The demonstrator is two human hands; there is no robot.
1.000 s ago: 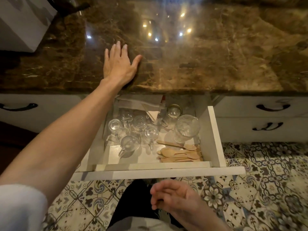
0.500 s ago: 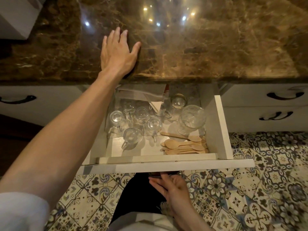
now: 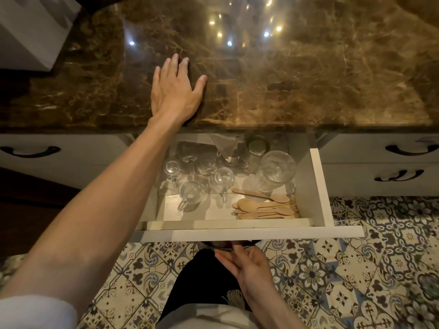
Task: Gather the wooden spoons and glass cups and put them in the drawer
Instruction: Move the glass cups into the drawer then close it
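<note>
The white drawer point(image 3: 318, 186) stands pulled out below the brown marble countertop point(image 3: 285, 86). Inside it, several small glass cups point(image 3: 192, 193) with handles sit at the left and a large ribbed glass point(image 3: 275, 170) at the right. Several wooden spoons point(image 3: 266, 207) lie in a pile at the front right of the drawer. My left hand point(image 3: 174, 91) lies flat on the countertop, fingers spread, holding nothing. My right hand point(image 3: 247, 262) is under the drawer's front panel, its fingertips touching the dark drawer handle point(image 3: 218, 245); whether the fingers grip it is hidden.
Closed white drawers with dark handles point(image 3: 29, 151) flank the open one on both sides point(image 3: 407, 149). A white box point(image 3: 33, 29) stands at the counter's far left. Folded paper point(image 3: 225, 144) lies at the back of the drawer. Patterned floor tiles point(image 3: 380, 269) lie below.
My right hand has risen from a loose curl near my body up to the underside of the drawer front. My left hand has stayed flat on the counter.
</note>
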